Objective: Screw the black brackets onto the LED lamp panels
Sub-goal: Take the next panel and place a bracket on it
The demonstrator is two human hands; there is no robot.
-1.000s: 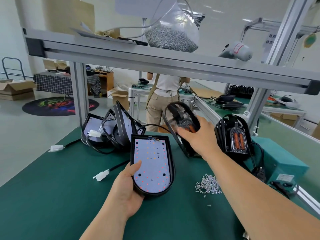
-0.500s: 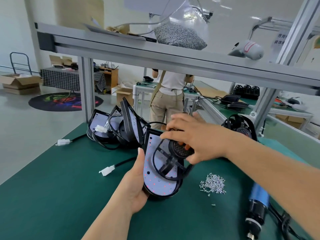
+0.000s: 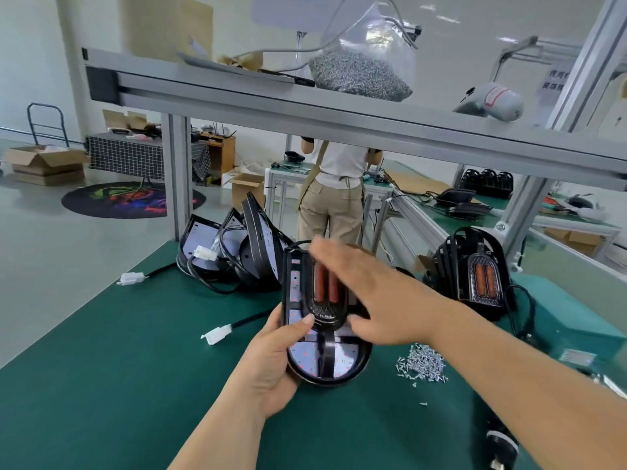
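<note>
Head view: my left hand [image 3: 271,364] grips the LED lamp panel [image 3: 342,362] just above the counter [image 3: 135,368], black bracket [image 3: 327,320] seated on its face, right hand [image 3: 369,293] flat over it with straight fingers holding nothing, screws [image 3: 422,364] lying loose nearby; I judge fastening not yet begun.

Gripped the LED lamp panel [image 3: 342,366] at its left edge with the left hand [image 3: 271,364], thumb laid on the black bracket [image 3: 325,315] resting across the panel's dotted face. Held the right hand [image 3: 373,293] flat over the bracket's right side, fingers straight (blurred, so contact unclear). Spotted a loose pile of screws [image 3: 422,364] on the green counter [image 3: 135,368] just right of the panel, a heap of further panels [image 3: 244,252] behind it, spare brackets [image 3: 475,266] stacked far right. Noted a bag of screws [image 3: 359,72] on the shelf [image 3: 237,96] above.
</note>
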